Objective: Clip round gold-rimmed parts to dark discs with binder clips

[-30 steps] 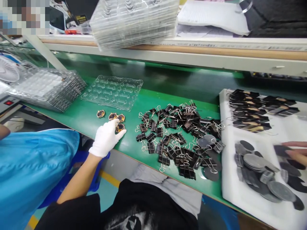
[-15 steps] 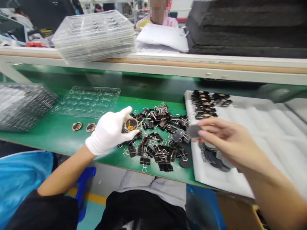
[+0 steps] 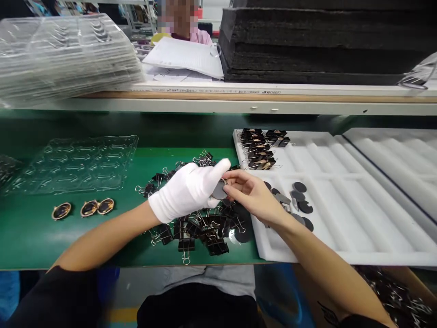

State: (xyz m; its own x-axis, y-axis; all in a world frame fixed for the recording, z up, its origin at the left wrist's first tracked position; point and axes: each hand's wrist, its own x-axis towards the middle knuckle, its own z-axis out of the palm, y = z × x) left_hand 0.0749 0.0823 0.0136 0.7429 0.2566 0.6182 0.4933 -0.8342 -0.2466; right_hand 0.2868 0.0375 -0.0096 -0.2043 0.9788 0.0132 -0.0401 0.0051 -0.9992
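Observation:
My left hand (image 3: 191, 189), in a white glove, is closed around a small round gold-rimmed piece, now almost wholly hidden by the fingers and a grey disc. Bare, my right hand (image 3: 256, 196) pinches that flat grey disc (image 3: 219, 191) and brings it up against the piece. Both hands meet above a heap of black binder clips (image 3: 205, 225) with silver wire handles. Farther left on the green table lie a gold-rimmed round piece (image 3: 62, 211) and a touching pair of the same kind (image 3: 97, 207).
A white ribbed tray (image 3: 341, 196) at right holds clipped pieces (image 3: 257, 152) and loose grey discs (image 3: 300, 197). A clear plastic tray (image 3: 85, 164) lies at left. Above runs a shelf (image 3: 239, 107) with stacked clear trays (image 3: 68, 59) and black foam (image 3: 307, 45). A person sits beyond.
My right hand has carried the grey disc leftward from the white tray to the piece in my left hand. The camera view has turned to the right.

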